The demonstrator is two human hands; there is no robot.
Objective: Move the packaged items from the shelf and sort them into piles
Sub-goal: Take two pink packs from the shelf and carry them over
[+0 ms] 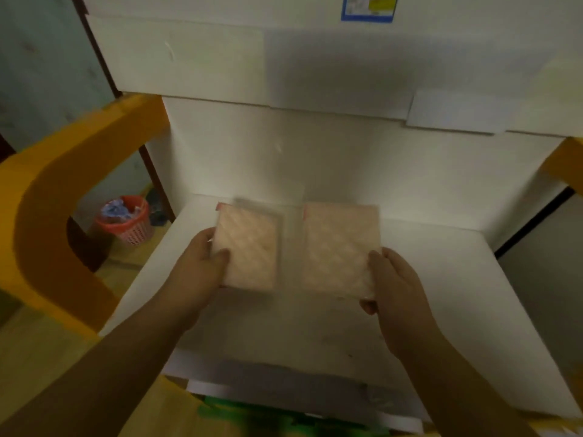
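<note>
The packets, one [247, 247] in my left hand [197, 272] and one [339, 249] in my right hand [396, 288], hung side by side just above the white surface [441, 279], probably so I could compare them before piling. Each grip was clamped on a packet's outer lower edge, thumb on top, the packet reaching away from the palm.

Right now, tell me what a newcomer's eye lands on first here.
Two pink packets side by side at the centre: the left hand grips the left packet, the right hand grips the right packet, above a white shelf. Next, the yellow frame curving on the left, with a red basket on the floor behind it.
</note>
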